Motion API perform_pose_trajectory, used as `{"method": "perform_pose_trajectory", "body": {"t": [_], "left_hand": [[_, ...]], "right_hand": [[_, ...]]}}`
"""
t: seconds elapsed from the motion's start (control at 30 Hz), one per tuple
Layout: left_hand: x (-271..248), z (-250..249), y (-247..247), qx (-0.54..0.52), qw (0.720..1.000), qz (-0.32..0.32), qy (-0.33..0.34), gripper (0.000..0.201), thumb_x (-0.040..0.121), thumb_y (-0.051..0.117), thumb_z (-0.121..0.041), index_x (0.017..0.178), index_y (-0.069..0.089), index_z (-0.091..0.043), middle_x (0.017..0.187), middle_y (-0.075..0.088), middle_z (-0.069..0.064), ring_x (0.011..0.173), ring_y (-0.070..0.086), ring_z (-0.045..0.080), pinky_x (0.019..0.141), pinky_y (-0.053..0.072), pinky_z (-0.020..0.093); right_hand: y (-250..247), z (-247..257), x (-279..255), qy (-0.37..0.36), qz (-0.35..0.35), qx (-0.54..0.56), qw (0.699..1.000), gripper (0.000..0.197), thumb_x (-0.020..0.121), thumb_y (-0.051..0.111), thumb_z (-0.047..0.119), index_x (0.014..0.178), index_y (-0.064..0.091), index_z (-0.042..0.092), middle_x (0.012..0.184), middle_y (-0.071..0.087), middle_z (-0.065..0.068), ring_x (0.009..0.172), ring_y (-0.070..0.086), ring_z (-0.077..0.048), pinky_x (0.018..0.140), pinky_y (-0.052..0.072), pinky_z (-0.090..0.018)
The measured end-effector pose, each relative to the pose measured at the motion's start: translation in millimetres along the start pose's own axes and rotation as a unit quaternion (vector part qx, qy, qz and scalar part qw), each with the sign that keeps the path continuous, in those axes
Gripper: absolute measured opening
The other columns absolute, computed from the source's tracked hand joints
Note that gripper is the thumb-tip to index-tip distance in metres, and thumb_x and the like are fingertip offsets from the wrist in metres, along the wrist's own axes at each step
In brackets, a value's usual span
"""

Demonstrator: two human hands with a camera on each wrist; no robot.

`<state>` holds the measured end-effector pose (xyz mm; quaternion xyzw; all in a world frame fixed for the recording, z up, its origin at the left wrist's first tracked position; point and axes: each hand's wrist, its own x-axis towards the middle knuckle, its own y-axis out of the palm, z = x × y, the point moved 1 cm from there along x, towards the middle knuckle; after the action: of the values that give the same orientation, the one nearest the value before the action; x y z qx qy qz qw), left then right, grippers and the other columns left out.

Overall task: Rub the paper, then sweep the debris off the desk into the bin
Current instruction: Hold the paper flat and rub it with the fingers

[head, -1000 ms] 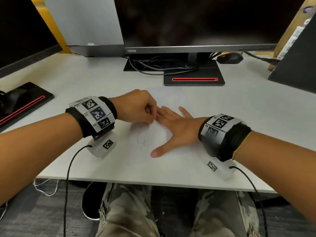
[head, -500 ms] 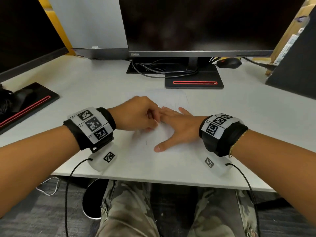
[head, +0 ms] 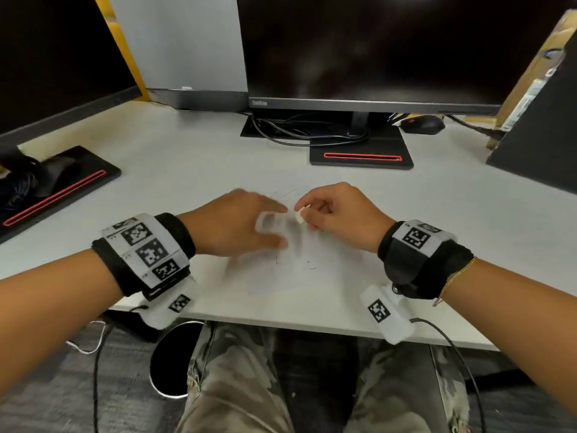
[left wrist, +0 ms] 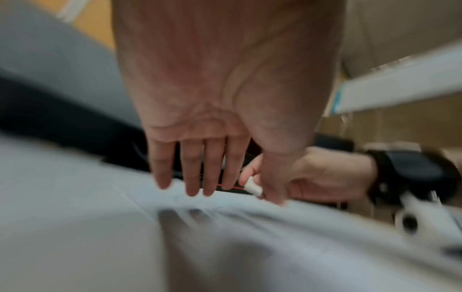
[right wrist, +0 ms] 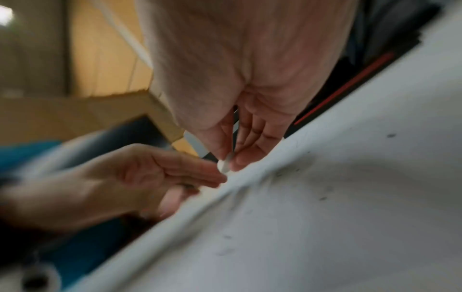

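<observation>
- My left hand [head: 240, 223] hovers over the left part of the paper [head: 299, 270], fingers straight and loose, holding nothing. It is blurred in the head view; the left wrist view shows the fingertips [left wrist: 192, 189] just above the sheet.
- The paper lies flat on the desk [head: 193, 170], near its front edge, in line with the red-striped monitor base [head: 362, 157] further back. Faint pencil marks show on it.
- Judgement: the sheet is thin, light and limp, so it will slide or buckle under rubbing. I should pin it with flat fingers beside the marks, not pinch it.
- The eraser [head: 299, 216] is a small white block, just right of my left fingertips, above the paper's far half.
- My right hand [head: 337, 217] pinches the eraser between thumb and fingertips, a narrow grip, one end sticking out.
- Judgement: the eraser looks light, slightly soft, grippy. I should hold it close to the working end so it does not bend or flick out.
- Dark crumbs [right wrist: 322, 198] lie scattered on the sheet in the right wrist view. They look tiny and weightless: sweep with the hand's edge, gently.
- No bin identified with certainty.
</observation>
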<state>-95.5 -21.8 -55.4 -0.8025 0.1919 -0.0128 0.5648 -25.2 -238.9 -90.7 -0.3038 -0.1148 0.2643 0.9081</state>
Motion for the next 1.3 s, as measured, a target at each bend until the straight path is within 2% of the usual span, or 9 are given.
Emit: {"method": "perform_pose_trajectory", "body": {"t": [0.1,0.2,0.3,0.47,0.63,0.77,0.9,1.03,1.3], "left_hand": [[-6,17,17,0.149,0.975,0.152,-0.058,0.125,0.075,0.042,-0.098,0.168,-0.006,-0.029,0.176,-0.01,-0.009,0.163,-0.007,0.015,0.133,0.001,0.047],[-8,24,27,0.112,0.977,0.171,-0.063,0.13,0.071,0.039,-0.102,0.163,-0.024,-0.035,0.169,-0.031,-0.015,0.157,-0.029,0.01,0.131,-0.011,0.051],[-10,25,31,0.095,0.979,0.169,-0.066,0.131,0.069,0.04,-0.103,0.161,-0.027,-0.038,0.167,-0.035,-0.018,0.155,-0.033,0.009,0.13,-0.013,0.054],[-8,27,32,0.066,0.982,0.165,-0.063,0.131,0.067,0.043,-0.104,0.162,-0.023,-0.041,0.169,-0.032,-0.017,0.156,-0.032,0.009,0.129,-0.013,0.057],[-8,25,31,0.069,0.98,0.172,-0.071,0.131,0.068,0.044,-0.103,0.16,-0.027,-0.041,0.167,-0.035,-0.017,0.154,-0.035,0.009,0.128,-0.014,0.06],[-8,22,28,0.048,0.98,0.178,-0.079,0.126,0.067,0.053,-0.1,0.16,-0.017,-0.051,0.167,-0.036,-0.016,0.153,-0.037,0.01,0.126,-0.015,0.063],[-8,20,28,0.05,0.977,0.187,-0.088,0.136,0.061,0.054,-0.103,0.157,-0.028,-0.05,0.166,-0.038,-0.018,0.151,-0.04,0.007,0.125,-0.018,0.063],[-7,21,27,0.052,0.976,0.192,-0.094,0.137,0.062,0.054,-0.102,0.159,-0.025,-0.048,0.166,-0.038,-0.017,0.151,-0.04,0.009,0.125,-0.017,0.062],[-7,21,27,0.047,0.975,0.195,-0.095,0.136,0.061,0.054,-0.103,0.159,-0.024,-0.049,0.166,-0.039,-0.018,0.151,-0.041,0.009,0.124,-0.018,0.063]], "right_hand": [[11,6,2,-0.017,0.066,-0.107,0.992,0.017,0.103,0.062,0.014,0.11,0.076,0.018,0.089,0.072,0.006,0.082,0.067,-0.015,0.081,0.055,-0.029],[19,11,7,-0.046,0.152,-0.169,0.973,0.008,0.106,0.061,0.021,0.111,0.067,0.019,0.084,0.066,0.008,0.074,0.058,-0.006,0.071,0.049,-0.021],[8,10,24,-0.051,0.152,-0.226,0.961,0.008,0.107,0.058,0.019,0.113,0.063,0.017,0.084,0.066,0.004,0.072,0.056,-0.008,0.069,0.044,-0.026],[21,28,16,-0.097,0.277,-0.232,0.927,0.007,0.106,0.061,0.02,0.111,0.065,0.017,0.079,0.059,0.015,0.069,0.055,0.006,0.065,0.04,-0.011],[3,21,34,-0.093,0.199,-0.23,0.948,0.006,0.106,0.06,0.019,0.11,0.064,0.018,0.085,0.066,0.007,0.069,0.055,0.001,0.07,0.041,-0.018],[30,33,19,-0.122,0.286,-0.196,0.93,0.003,0.106,0.062,0.018,0.107,0.065,0.019,0.081,0.064,0.01,0.068,0.057,0.003,0.067,0.044,-0.013],[16,27,35,-0.099,0.234,-0.226,0.94,0.004,0.106,0.06,0.016,0.105,0.063,0.019,0.074,0.06,0.011,0.069,0.054,0.007,0.065,0.037,-0.012],[27,33,24,-0.111,0.301,-0.209,0.924,0.005,0.105,0.062,0.017,0.103,0.066,0.019,0.081,0.065,0.007,0.069,0.055,0.003,0.067,0.045,-0.015],[28,41,23,-0.114,0.307,-0.212,0.921,0.005,0.105,0.063,0.015,0.102,0.066,0.019,0.078,0.062,0.015,0.071,0.057,0.009,0.067,0.042,-0.01]]}}
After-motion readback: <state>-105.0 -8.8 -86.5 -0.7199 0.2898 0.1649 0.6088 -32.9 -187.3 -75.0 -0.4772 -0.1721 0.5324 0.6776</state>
